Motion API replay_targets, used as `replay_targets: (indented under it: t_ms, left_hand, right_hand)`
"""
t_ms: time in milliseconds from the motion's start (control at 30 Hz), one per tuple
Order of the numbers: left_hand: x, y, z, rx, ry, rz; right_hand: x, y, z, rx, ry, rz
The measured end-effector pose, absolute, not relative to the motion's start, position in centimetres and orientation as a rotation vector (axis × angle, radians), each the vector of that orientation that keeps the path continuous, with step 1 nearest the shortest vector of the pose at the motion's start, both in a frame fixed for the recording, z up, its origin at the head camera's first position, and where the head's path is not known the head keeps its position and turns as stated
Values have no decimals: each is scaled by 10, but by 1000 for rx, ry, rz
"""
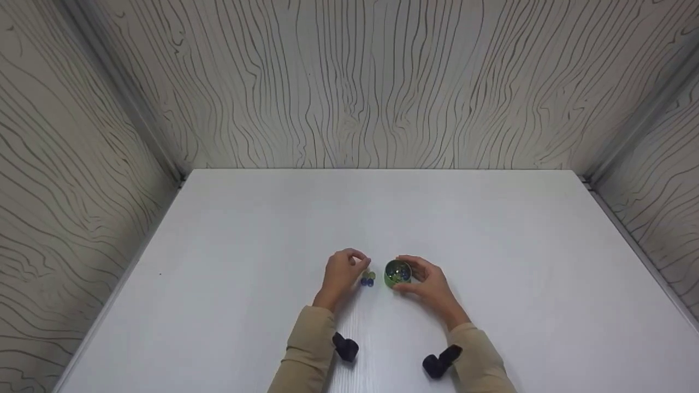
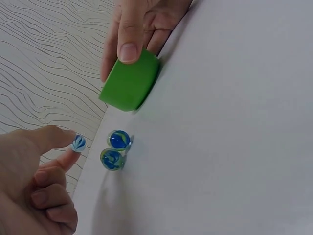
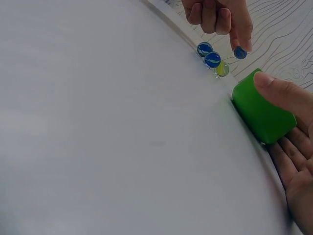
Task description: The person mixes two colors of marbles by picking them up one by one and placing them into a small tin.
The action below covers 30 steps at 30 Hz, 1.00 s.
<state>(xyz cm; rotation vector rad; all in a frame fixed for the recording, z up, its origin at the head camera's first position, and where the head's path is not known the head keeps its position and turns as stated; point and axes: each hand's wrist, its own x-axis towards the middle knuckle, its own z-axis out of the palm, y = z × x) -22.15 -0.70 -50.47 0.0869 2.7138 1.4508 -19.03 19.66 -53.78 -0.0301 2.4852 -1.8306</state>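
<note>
Between thumb and index finger, my left hand pinches a blue-and-white glass marble, held above the table. Just below and beside it, several loose marbles, blue and yellow-green, lie in a tight cluster on the white surface. My right hand grips a small green bowl, thumb on the near side and fingers round the far side. The bowl stands upright on the table, to the right of the cluster. From the head view, blue and green marbles show inside it.
The white table extends around both hands. Wood-grain patterned panels rise at its back and sides. A dark wrist camera sits on the left sleeve and another wrist camera on the right.
</note>
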Motion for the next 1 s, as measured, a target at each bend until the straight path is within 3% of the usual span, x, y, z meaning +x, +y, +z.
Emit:
replay_targets:
  t_ms: [1000]
  left_hand:
    - [-208, 1, -481, 135, 2667, 1524]
  right_hand:
    - [-190, 196, -537, -16, 2482, -1836]
